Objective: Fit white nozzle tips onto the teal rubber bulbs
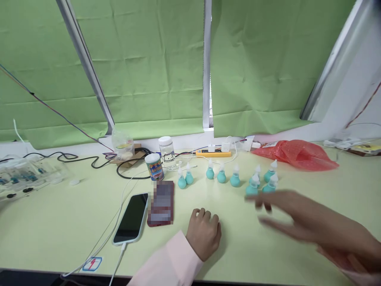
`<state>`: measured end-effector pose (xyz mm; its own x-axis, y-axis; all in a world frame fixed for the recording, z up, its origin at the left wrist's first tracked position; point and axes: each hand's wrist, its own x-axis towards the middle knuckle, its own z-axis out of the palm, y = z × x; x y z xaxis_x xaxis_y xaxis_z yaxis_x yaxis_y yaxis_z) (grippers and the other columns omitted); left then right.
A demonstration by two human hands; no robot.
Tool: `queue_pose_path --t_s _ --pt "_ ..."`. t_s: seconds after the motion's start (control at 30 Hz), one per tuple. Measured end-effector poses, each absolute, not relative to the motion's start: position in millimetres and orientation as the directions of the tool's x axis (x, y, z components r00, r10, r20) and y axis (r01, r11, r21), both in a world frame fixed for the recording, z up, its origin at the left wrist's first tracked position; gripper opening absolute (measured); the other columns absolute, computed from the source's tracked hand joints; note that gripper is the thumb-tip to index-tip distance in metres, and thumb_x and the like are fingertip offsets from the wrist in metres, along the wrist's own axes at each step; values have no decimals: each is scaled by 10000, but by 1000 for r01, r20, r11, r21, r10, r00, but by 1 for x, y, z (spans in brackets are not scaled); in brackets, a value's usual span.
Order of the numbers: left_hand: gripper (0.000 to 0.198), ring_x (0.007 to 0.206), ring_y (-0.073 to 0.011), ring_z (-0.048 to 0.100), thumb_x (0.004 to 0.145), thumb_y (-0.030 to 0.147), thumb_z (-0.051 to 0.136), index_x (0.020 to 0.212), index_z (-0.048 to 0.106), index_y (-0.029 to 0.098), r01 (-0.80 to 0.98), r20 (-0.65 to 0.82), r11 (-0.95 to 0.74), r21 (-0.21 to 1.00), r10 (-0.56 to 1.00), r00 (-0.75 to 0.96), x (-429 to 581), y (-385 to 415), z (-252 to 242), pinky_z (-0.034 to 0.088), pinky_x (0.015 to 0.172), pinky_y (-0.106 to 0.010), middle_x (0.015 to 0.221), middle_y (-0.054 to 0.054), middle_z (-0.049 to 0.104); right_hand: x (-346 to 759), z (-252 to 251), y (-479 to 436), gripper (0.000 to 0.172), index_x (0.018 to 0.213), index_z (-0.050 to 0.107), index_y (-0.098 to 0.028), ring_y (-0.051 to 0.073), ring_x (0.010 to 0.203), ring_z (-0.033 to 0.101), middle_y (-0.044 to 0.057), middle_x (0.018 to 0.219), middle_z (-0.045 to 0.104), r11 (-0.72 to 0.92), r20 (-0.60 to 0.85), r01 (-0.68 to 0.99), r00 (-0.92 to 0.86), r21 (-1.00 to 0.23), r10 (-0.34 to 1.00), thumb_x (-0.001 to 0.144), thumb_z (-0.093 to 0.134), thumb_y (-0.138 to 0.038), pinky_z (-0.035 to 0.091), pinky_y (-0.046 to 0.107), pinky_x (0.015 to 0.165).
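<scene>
Your R hand (300,210) is blurred, grip open, thumb & fingers apart, right by the front teal bulbs (252,190); can't tell if touching. Your L hand (204,236) is curled, back up, on the table (244,250); can't tell its grip. The teal bulbs, w/ pale tips, stand from nr the can (154,169) to in front of the red bag (309,155).

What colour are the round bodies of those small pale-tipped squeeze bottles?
The small, pale-tipped squeeze bottles have turquoise bodies, best seen in the head view.
</scene>
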<state>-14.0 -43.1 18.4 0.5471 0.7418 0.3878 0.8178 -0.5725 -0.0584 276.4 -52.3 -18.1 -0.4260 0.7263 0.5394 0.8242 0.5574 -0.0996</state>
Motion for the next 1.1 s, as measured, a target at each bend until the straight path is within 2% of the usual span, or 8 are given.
queue_pose_path --t_s 0.13,0.23,0.33,0.47,0.63,0.8,0.93,1.1 --pt "156 660 -176 471 733 184 349 721 504 170 799 442 -597 -72 699 562 -13 -44 16 372 674 -370 654 -50 526 234 76 16 325 988 491 -173 142 586 546 49 792 584 305 619 949 -194 -77 761 741 416 -370 419 255 535" --pt "140 648 -174 477 722 180 371 737 510 167 785 489 -614 -86 661 570 -12 -46 16 376 681 -380 647 -49 528 225 76 31 444 1066 427 -152 199 624 553 89 846 570 50 575 999 -33 -14 818 709 419 -416 391 278 480" --pt "133 635 -174 483 704 172 397 762 517 162 770 523 -629 -105 624 581 -11 -49 14 383 677 -391 639 -51 532 229 54 36 442 1070 411 -175 228 659 557 83 845 573 -39 492 999 36 -2 870 706 409 -425 370 276 468" --pt "163 641 -179 495 710 163 394 812 520 161 757 534 -651 -47 624 570 -11 -54 12 401 646 -384 651 -57 535 233 41 40 340 999 434 -182 197 600 553 40 693 582 53 415 993 -5 -106 910 728 390 -383 344 246 447" --pt "315 861 -208 482 744 189 385 1055 414 153 709 595 -664 238 676 434 -14 -62 19 416 688 -357 950 -113 511 217 41 22 244 866 463 -181 141 477 508 -4 529 520 254 508 914 -64 -316 859 722 435 -376 360 234 447" --pt "502 1087 -232 339 757 280 409 1204 221 149 623 577 -605 496 766 284 -11 -58 28 345 837 -397 1180 -130 369 165 39 -9 199 745 453 -192 92 442 478 -26 524 522 646 545 543 -362 -537 756 664 541 -351 390 200 444" --pt "320 834 -167 517 788 278 336 1091 379 181 512 376 -564 648 822 428 -7 -41 23 414 694 -284 926 -49 557 136 31 -8 167 624 426 -185 74 427 430 -42 480 465 678 583 382 -345 -628 735 669 536 -302 356 187 417" --pt "188 648 -155 522 713 248 419 855 521 178 653 309 -489 578 872 380 2 -18 13 376 566 -245 742 -11 588 139 11 14 267 489 367 -165 56 411 310 -57 429 330 585 536 393 -238 -710 810 687 487 -299 260 193 408"
